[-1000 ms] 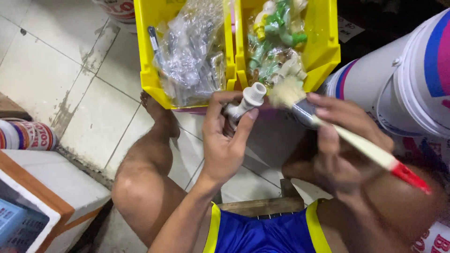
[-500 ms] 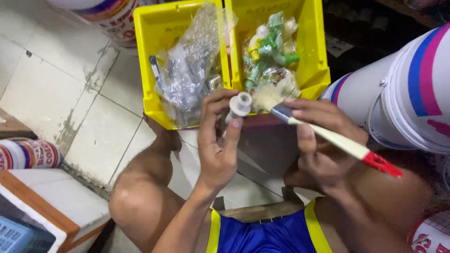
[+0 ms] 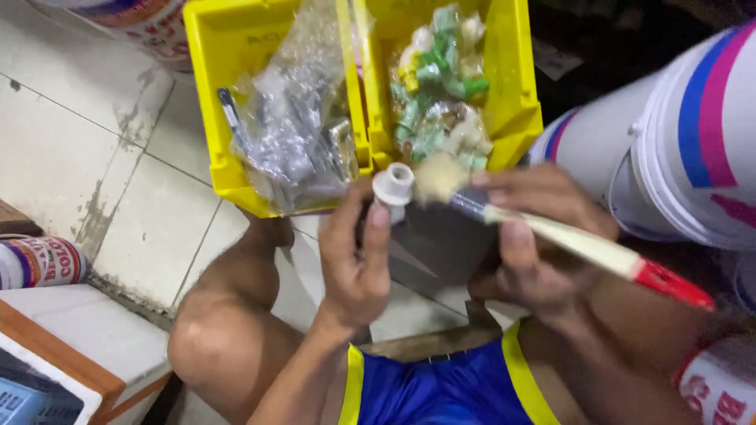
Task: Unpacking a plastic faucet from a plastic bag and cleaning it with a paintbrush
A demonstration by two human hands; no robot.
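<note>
Head view: left hand (image 3: 356, 264) clamped around white pipe fitting (image 3: 391, 189), open socket tilted up, held above the knees just in front of the yellow bins (image 3: 236, 169). Right hand (image 3: 529, 244) closed on paintbrush (image 3: 551, 236), pale bristles just beside the fitting's mouth, red handle tip pointing away right. Step judged: brushing the socket. Next move likely calls for a steady fitting and bristles turned inside the rim. White buckets (image 3: 693, 134) at right.

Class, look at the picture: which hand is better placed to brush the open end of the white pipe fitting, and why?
Probably the right hand: it grips the paintbrush, whose bristles sit right beside the white pipe fitting. The left hand is occupied holding that fitting.
</note>
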